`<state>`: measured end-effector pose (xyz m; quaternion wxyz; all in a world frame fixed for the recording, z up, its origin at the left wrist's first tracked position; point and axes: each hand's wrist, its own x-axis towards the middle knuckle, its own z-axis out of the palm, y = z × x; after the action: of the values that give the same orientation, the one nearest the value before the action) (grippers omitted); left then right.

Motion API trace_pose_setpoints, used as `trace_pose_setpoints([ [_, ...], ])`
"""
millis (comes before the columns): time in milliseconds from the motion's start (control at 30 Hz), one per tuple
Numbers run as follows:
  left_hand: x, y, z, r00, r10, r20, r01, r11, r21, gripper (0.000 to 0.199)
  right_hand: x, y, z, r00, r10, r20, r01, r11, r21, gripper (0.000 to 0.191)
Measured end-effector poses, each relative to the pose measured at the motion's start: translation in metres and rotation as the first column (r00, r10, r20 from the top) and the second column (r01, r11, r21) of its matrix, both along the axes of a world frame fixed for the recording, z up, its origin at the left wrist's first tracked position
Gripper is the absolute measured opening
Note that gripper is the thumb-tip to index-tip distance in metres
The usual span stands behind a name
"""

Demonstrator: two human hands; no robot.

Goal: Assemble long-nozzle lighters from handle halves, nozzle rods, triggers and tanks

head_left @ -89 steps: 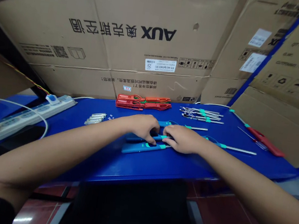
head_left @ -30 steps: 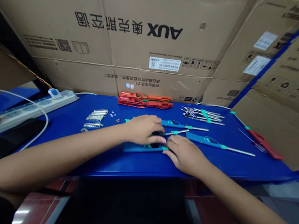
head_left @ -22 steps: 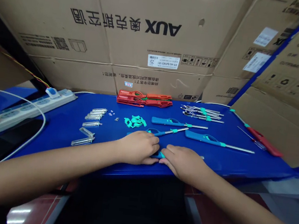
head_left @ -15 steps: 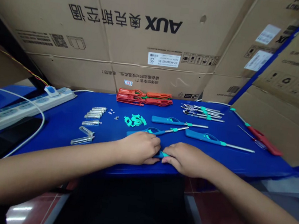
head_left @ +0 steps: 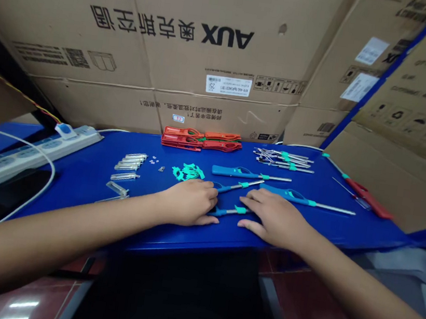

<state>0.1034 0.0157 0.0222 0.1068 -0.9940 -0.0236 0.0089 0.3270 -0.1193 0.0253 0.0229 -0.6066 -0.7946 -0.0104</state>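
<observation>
A blue stick lighter (head_left: 217, 212) lies near the table's front edge, its metal tube pointing right with a light green piece on it. My left hand (head_left: 190, 203) is curled over its handle, hiding most of it. Fingers and thumb apart, my right hand (head_left: 278, 218) sits around the tube's far end without visibly gripping it. Just beyond are another blue stick lighter (head_left: 239, 172) and one tilted upward (head_left: 228, 187), partly behind my left hand. A further blue lighter (head_left: 298, 198) lies behind my right hand. Small green plastic pieces (head_left: 188, 172) are heaped beyond my left hand.
Red-orange lighter shells (head_left: 200, 140) are stacked at the back. Metal tubes with wires (head_left: 287, 160) lie back right, a red-handled lighter (head_left: 368, 198) far right. Clear fuel tanks (head_left: 130, 163) and a power strip (head_left: 32, 162) are left. Cardboard (head_left: 165, 43) walls the table.
My hands have moved apart slightly. The fingers of my right hand have opened from around the lighter's front, and its metal tube now shows. The view has shifted a little.
</observation>
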Motion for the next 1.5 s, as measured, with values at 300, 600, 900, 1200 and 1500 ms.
trace_pose_setpoints([
  [300,0.08,-0.012,0.022,0.981,-0.021,0.191,0.055,0.983,-0.174,0.041,0.143,-0.049,-0.037,0.902,-0.428,0.051,0.408,0.886,0.219,0.053],
  [600,0.207,-0.033,-0.004,0.99,-0.104,0.095,0.116,0.984,-0.136,0.056,0.125,-0.083,-0.04,0.934,-0.337,-0.118,0.357,0.887,0.293,0.038],
  [900,0.198,-0.041,-0.001,0.962,-0.228,0.152,0.228,0.973,0.012,0.044,0.106,-0.112,-0.037,0.917,-0.395,-0.061,0.372,0.787,0.491,0.038],
  [1200,0.183,-0.037,0.012,0.958,-0.233,0.169,0.225,0.972,0.066,0.038,0.101,-0.108,-0.025,0.92,-0.372,-0.12,0.386,0.818,0.425,0.039],
  [1500,0.158,-0.033,0.018,0.931,-0.328,0.158,0.291,0.931,0.219,0.024,0.082,-0.092,0.002,0.919,-0.293,-0.265,0.285,0.956,-0.07,0.038],
])
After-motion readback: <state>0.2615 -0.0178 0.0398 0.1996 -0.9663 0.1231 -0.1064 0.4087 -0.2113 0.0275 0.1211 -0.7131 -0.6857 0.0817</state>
